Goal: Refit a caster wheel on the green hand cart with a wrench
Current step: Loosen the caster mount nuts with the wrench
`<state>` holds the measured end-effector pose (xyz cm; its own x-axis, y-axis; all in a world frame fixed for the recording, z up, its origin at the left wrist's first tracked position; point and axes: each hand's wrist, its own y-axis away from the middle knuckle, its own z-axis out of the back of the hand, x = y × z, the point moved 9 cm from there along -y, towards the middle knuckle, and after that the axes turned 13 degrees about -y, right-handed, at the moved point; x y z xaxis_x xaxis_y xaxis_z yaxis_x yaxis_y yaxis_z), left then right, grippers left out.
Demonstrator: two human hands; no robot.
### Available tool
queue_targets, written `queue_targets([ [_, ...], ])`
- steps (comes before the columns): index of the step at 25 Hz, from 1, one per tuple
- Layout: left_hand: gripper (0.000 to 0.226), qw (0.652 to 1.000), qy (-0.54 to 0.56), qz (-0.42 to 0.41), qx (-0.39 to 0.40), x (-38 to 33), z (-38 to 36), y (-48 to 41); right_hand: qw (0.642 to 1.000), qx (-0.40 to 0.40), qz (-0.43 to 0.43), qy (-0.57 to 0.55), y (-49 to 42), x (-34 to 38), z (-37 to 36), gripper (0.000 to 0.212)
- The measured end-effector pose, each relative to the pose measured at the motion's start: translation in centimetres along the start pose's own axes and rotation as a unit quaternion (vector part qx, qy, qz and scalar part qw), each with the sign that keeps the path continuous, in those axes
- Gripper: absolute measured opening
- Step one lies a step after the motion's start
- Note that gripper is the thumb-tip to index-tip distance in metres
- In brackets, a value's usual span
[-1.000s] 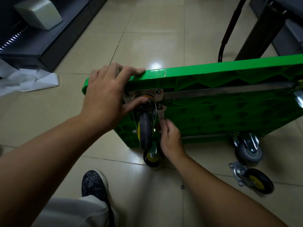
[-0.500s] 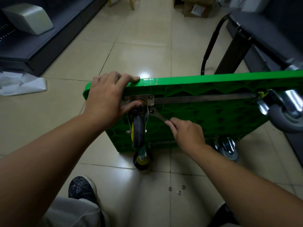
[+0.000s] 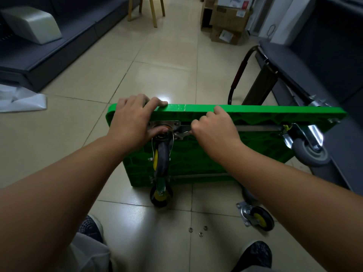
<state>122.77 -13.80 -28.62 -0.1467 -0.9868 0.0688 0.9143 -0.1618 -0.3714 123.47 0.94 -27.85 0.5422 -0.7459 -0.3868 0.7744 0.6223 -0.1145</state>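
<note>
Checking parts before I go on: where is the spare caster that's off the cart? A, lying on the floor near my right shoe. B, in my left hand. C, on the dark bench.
A: the loose caster lies on the floor tiles beside the right shoe.

Handle of wrench (image 3: 184, 133) hidden in right hand (image 3: 215, 132); only head shows. Left hand (image 3: 131, 124) covers 9 o'clock side of caster plate (image 3: 173, 123). Three floor rings (image 3: 200, 234), 6 o'clock: too small, nuts or washers unclear.

text: none legible | cardboard boxes (image 3: 225, 18): labels too blurred to read
</note>
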Motion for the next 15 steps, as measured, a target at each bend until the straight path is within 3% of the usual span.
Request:
queue_targets([
  [2, 0.07, 1.0, 0.0, -0.002, 0.004, 0.0, -0.1, 0.0, 0.995, -0.09, -0.01, -0.042, 1.6, -1.2, -0.5, 0.032],
  [4, 0.07, 1.0, -0.002, 0.0, 0.004, 0.1, -0.2, 0.0, 0.969, -0.151, -0.064, -0.183, 4.4, -3.0, -2.4, 0.03],
  [5, 0.07, 1.0, -0.003, 0.0, 0.003, 0.2, -0.2, 0.0, 0.931, -0.168, -0.132, -0.297, 6.4, -4.2, -3.9, 0.03],
  [7, 0.069, 1.0, -0.001, 0.001, -0.001, 0.1, -0.1, 0.1, 0.793, -0.149, -0.281, -0.52, 10.1, -4.7, -8.9, 0.029],
  [9, 0.069, 1.0, 0.002, 0.002, 0.0, 0.1, -0.2, 0.2, 0.654, -0.136, -0.354, -0.654, 11.4, -2.6, -13.0, 0.028],
  [10, 0.069, 1.0, 0.002, 0.003, 0.001, 0.0, -0.3, 0.2, 0.612, -0.141, -0.367, -0.686, 11.3, -1.3, -14.1, 0.028],
  [15, 0.07, 1.0, -0.006, 0.007, 0.001, 0.2, -0.2, 0.1, 0.501, -0.171, -0.382, -0.757, 8.9, 3.8, -16.7, 0.029],
])
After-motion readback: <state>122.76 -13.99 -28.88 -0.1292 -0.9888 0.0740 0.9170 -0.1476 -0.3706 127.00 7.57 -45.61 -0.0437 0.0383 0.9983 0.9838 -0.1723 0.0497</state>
